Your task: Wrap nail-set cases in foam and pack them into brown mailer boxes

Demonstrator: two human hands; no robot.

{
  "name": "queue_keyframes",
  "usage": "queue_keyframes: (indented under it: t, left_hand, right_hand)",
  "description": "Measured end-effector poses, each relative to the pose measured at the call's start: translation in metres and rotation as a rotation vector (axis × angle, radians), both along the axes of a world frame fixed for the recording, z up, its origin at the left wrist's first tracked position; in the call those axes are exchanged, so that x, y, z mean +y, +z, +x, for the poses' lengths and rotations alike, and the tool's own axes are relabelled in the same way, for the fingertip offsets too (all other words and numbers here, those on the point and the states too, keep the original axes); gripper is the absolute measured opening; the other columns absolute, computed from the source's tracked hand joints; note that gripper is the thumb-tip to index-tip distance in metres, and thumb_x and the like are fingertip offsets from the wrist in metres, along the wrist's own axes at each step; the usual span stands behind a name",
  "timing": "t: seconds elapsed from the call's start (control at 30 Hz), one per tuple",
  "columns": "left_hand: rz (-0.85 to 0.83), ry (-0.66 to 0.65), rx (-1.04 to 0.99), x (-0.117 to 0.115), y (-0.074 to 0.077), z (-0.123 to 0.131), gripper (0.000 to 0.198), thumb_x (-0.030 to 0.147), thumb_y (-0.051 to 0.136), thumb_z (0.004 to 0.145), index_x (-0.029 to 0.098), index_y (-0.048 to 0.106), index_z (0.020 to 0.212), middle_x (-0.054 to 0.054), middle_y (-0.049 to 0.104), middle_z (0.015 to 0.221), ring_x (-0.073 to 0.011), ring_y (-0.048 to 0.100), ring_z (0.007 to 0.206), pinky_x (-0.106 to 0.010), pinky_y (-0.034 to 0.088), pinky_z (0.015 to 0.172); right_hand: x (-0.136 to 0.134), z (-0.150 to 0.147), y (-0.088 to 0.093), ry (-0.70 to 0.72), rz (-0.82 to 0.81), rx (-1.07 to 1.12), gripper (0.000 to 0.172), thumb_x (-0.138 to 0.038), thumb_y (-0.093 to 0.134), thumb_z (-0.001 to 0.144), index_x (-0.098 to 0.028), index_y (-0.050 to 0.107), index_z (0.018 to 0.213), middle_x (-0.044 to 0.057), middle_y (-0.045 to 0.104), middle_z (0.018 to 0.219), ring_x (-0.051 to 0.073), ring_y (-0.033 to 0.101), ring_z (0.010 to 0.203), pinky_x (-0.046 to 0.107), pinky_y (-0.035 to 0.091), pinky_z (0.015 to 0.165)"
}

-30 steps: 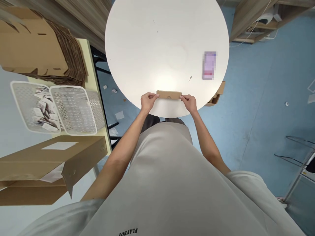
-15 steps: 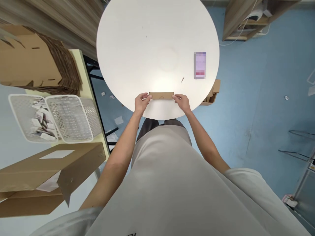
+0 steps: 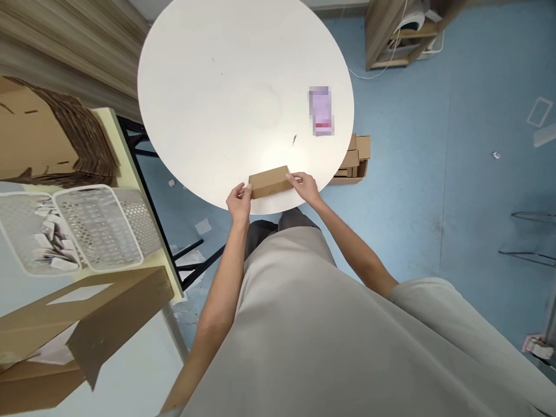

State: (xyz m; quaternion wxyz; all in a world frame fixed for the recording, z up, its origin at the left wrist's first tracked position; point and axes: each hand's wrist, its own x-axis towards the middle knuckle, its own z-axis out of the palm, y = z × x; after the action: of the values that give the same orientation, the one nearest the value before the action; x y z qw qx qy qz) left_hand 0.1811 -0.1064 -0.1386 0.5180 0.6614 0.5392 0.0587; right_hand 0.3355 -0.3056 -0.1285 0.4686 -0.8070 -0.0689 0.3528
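Pinching 1 small box (image 3: 270, 182) at its 2 ends by the near edge of the white table (image 3: 186, 104), left hand (image 3: 240, 200) and right hand (image 3: 304, 186) have fingers clamped on it; probably light, stiff, grippy card, crushable mid-panel, so best held at end walls.

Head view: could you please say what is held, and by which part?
A cardboard box, its opposite ends held by the left hand and right hand.
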Motion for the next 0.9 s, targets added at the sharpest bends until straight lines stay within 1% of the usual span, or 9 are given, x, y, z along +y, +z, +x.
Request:
queue_keyframes:
  t: [0.17,0.23,0.3,0.4,0.5,0.63,0.77,0.83,0.9]
  left_hand:
    - [-0.021,-0.062,-0.039,-0.048,0.012,-0.015,0.054,0.054,0.078,0.093,0.018,0.077,0.133,-0.018,0.080,0.131,-0.0292,0.080,0.118,-0.044,0.066,0.106]
    - [-0.045,-0.069,-0.065,-0.074,0.015,-0.018,0.050,0.048,0.079,0.092,0.018,0.077,0.132,-0.019,0.080,0.134,-0.0311,0.079,0.123,-0.046,0.065,0.109]
    - [-0.071,-0.066,-0.105,-0.107,0.014,-0.020,0.047,0.042,0.078,0.091,0.017,0.077,0.131,-0.019,0.080,0.136,-0.0319,0.079,0.126,-0.047,0.064,0.112]
    - [-0.112,-0.068,-0.156,-0.162,0.008,-0.021,0.043,0.035,0.076,0.092,0.017,0.077,0.131,-0.019,0.080,0.137,-0.0313,0.079,0.126,-0.049,0.063,0.115]
    - [-0.173,-0.121,-0.173,-0.216,-0.004,-0.016,0.039,0.031,0.075,0.094,0.018,0.078,0.131,-0.017,0.081,0.137,-0.0309,0.079,0.127,-0.050,0.062,0.117]
    - [-0.222,-0.174,-0.168,-0.273,-0.018,-0.003,0.039,0.025,0.074,0.094,0.018,0.079,0.132,-0.016,0.081,0.137,-0.0320,0.079,0.129,-0.052,0.062,0.118]
    - [-0.239,-0.223,-0.143,-0.312,-0.023,0.013,0.041,0.020,0.073,0.094,0.018,0.078,0.135,-0.017,0.081,0.137,-0.0313,0.079,0.126,-0.052,0.063,0.116]
    - [-0.237,-0.242,-0.117,-0.325,-0.025,0.024,0.044,0.018,0.073,0.093,0.017,0.078,0.136,-0.017,0.082,0.135,-0.0307,0.080,0.123,-0.051,0.063,0.114]
    - [-0.235,-0.252,-0.082,-0.335,-0.030,0.037,0.046,0.015,0.074,0.090,0.016,0.077,0.136,-0.018,0.082,0.133,-0.0302,0.081,0.118,-0.051,0.064,0.112]
  right_hand:
    - [-0.049,-0.011,0.008,-0.052,0.079,-0.033,0.056,-0.074,0.064,0.103,-0.023,0.083,0.115,0.011,0.084,0.132,0.029,0.079,0.121,0.044,0.062,0.113]
    - [-0.075,-0.015,0.010,-0.081,0.092,-0.059,0.057,-0.075,0.065,0.101,-0.022,0.082,0.115,0.012,0.083,0.130,0.029,0.080,0.119,0.046,0.062,0.113]
    - [-0.105,-0.017,0.012,-0.112,0.100,-0.091,0.059,-0.077,0.066,0.098,-0.022,0.081,0.116,0.014,0.082,0.131,0.030,0.079,0.121,0.047,0.062,0.112]
    - [-0.155,-0.019,0.016,-0.141,0.120,-0.108,0.061,-0.080,0.066,0.096,-0.024,0.079,0.117,0.013,0.081,0.133,0.031,0.077,0.126,0.047,0.063,0.111]
    - [-0.207,-0.018,0.018,-0.177,0.105,-0.114,0.064,-0.084,0.067,0.095,-0.024,0.078,0.116,0.013,0.081,0.133,0.030,0.075,0.129,0.047,0.062,0.114]
    - [-0.271,-0.014,0.018,-0.195,0.041,-0.114,0.064,-0.083,0.066,0.096,-0.025,0.077,0.118,0.013,0.080,0.134,0.030,0.074,0.131,0.049,0.061,0.115]
    - [-0.322,-0.003,0.012,-0.236,0.047,-0.072,0.058,-0.079,0.071,0.094,-0.024,0.077,0.114,0.013,0.081,0.130,0.029,0.076,0.127,0.048,0.061,0.114]
    - [-0.340,0.007,0.004,-0.261,0.049,-0.045,0.055,-0.076,0.073,0.093,-0.024,0.076,0.111,0.012,0.082,0.125,0.029,0.077,0.123,0.048,0.062,0.112]
    - [-0.353,0.020,-0.008,-0.283,0.029,-0.009,0.054,-0.076,0.074,0.092,-0.024,0.074,0.108,0.012,0.082,0.121,0.028,0.077,0.119,0.047,0.062,0.110]
